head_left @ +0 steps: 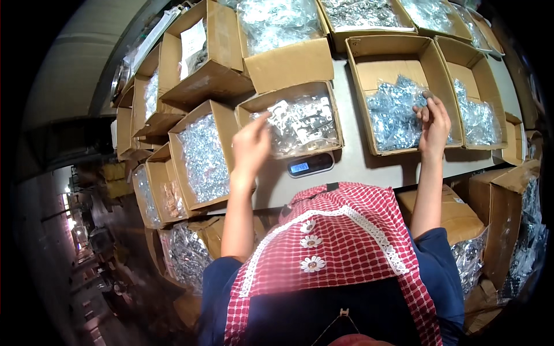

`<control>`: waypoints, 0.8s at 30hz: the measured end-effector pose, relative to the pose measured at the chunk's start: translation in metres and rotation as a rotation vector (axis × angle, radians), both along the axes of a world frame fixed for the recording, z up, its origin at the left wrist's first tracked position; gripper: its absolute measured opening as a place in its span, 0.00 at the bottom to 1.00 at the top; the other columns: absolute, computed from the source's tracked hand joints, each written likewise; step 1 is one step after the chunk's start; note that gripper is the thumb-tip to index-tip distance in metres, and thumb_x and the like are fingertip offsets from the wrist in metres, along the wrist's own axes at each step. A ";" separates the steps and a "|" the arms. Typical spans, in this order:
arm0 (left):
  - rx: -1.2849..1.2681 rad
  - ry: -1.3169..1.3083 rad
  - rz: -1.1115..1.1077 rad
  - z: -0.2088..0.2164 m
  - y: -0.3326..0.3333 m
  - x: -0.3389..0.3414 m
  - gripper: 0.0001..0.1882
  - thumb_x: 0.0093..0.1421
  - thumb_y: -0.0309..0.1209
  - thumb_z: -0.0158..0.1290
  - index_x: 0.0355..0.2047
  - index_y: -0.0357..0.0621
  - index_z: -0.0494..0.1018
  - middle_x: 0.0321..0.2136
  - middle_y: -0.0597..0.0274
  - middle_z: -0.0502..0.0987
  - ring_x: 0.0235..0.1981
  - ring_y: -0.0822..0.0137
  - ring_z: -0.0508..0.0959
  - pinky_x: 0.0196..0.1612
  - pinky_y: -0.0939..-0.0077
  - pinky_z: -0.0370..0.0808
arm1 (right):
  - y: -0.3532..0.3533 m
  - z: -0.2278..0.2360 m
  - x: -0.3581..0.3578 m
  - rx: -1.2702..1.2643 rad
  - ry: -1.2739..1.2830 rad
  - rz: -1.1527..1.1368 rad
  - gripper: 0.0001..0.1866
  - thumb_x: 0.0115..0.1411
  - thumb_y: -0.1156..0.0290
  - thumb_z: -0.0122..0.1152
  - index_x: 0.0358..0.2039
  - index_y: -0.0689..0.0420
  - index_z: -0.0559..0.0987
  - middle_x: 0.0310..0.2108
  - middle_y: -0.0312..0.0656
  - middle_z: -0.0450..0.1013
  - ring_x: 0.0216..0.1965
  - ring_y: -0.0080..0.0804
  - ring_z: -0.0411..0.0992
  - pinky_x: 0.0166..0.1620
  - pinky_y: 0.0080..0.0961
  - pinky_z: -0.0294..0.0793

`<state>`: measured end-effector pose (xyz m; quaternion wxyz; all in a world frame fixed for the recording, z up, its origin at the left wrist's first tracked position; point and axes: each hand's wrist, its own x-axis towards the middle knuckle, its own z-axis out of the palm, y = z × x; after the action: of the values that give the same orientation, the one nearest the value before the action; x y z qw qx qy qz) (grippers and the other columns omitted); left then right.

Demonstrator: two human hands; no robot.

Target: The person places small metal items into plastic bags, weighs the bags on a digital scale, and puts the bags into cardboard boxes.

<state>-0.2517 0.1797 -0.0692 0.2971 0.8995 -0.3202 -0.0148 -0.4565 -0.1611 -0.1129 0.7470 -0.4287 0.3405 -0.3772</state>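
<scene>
The right hand point(434, 122) is held at the right side of an open cardboard box point(398, 55), with its fingertips placed just over the clear bags of small silver-blue parts point(392, 112) heaped in the near part of that box. Its fingers are half curled and drawn toward the thumb; whether a bag is caught in this grip cannot be told. The bulk of the heap is set to the left of the fingers, and the right hand is by far the nearer of the two. The long axis of this box is pointed away from the body, roughly in line with the right forearm.

The left hand point(251, 144) is held well apart, at the left end of a smaller box point(288, 94) laid crosswise on the counter point(359, 167). Its grip is loosely curled with one finger reached out; nothing is seen in it, though the palm is hidden and the hand blurred. The bags of black and white parts point(306, 122) are spread to the right of that finger. A scale point(311, 165) with a lit display is seen at the near side of the smaller box.
</scene>
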 end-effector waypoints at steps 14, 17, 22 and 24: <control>-0.554 0.495 0.626 0.002 0.116 -0.018 0.22 0.66 0.28 0.47 0.58 0.33 0.60 0.35 0.57 0.77 0.34 0.72 0.76 0.33 0.81 0.73 | 0.081 0.047 0.038 -0.290 0.103 0.329 0.18 0.63 0.70 0.55 0.52 0.63 0.72 0.44 0.45 0.74 0.39 0.26 0.73 0.44 0.24 0.73; -0.611 0.506 0.610 -0.013 0.112 -0.024 0.26 0.66 0.32 0.47 0.61 0.33 0.54 0.44 0.51 0.74 0.41 0.68 0.75 0.38 0.78 0.74 | 0.093 0.033 0.059 -0.281 0.190 0.562 0.26 0.64 0.64 0.55 0.58 0.66 0.63 0.54 0.49 0.67 0.54 0.33 0.66 0.58 0.27 0.64; -0.518 0.590 0.609 -0.027 0.095 -0.037 0.34 0.67 0.40 0.48 0.63 0.31 0.49 0.54 0.39 0.67 0.49 0.61 0.73 0.48 0.70 0.73 | 0.116 0.021 0.084 -0.420 0.545 0.817 0.47 0.62 0.47 0.53 0.63 0.74 0.49 0.63 0.66 0.53 0.65 0.48 0.55 0.64 0.32 0.54; -0.436 0.729 0.608 -0.058 0.091 -0.036 0.29 0.65 0.43 0.48 0.59 0.35 0.56 0.50 0.44 0.70 0.47 0.64 0.74 0.43 0.71 0.74 | 0.115 -0.014 0.089 -0.497 0.685 0.977 0.50 0.59 0.46 0.56 0.61 0.78 0.49 0.60 0.72 0.54 0.63 0.50 0.57 0.63 0.34 0.58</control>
<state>-0.2876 0.2705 -0.1271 0.5607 0.8053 0.0839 -0.1732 -0.3674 -0.0462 -0.1274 0.5603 -0.7905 0.2277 0.0969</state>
